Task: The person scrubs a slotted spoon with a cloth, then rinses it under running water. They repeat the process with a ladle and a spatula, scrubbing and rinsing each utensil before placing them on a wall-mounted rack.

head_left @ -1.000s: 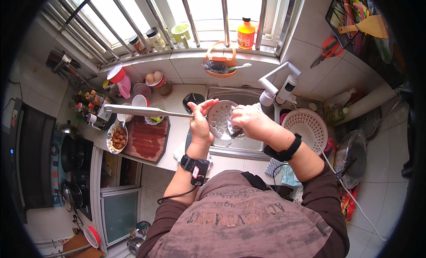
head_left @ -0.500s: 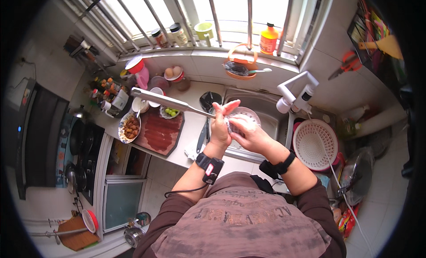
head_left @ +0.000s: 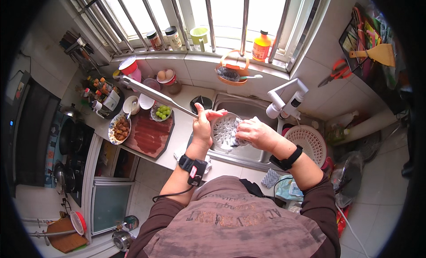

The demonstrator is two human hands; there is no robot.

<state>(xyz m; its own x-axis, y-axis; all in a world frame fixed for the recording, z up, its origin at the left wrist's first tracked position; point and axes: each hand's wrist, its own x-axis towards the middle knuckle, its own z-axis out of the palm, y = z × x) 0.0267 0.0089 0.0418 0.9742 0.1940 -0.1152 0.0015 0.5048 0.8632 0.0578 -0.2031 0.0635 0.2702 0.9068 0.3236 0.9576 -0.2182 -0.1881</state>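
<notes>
A metal slotted skimmer [head_left: 221,127] hangs over the sink [head_left: 255,106], its long grey handle [head_left: 155,94] running up to the left. My left hand [head_left: 203,127] grips it near the head, some fingers stretched out. My right hand [head_left: 258,134], fingers bent, presses a crumpled grey-white cloth [head_left: 235,139] against the inside of the perforated head.
Left of the sink are a red-brown cutting board [head_left: 146,138], a dish of food [head_left: 120,129] and green grapes [head_left: 163,111]. A white faucet [head_left: 284,100] and colander [head_left: 306,142] stand right. An orange basket [head_left: 230,71] hangs below the barred window.
Half a second ago my right hand was bunched against my left over the skimmer; now it is farther right, showing more of the perforated head. The view has also shifted slightly.
</notes>
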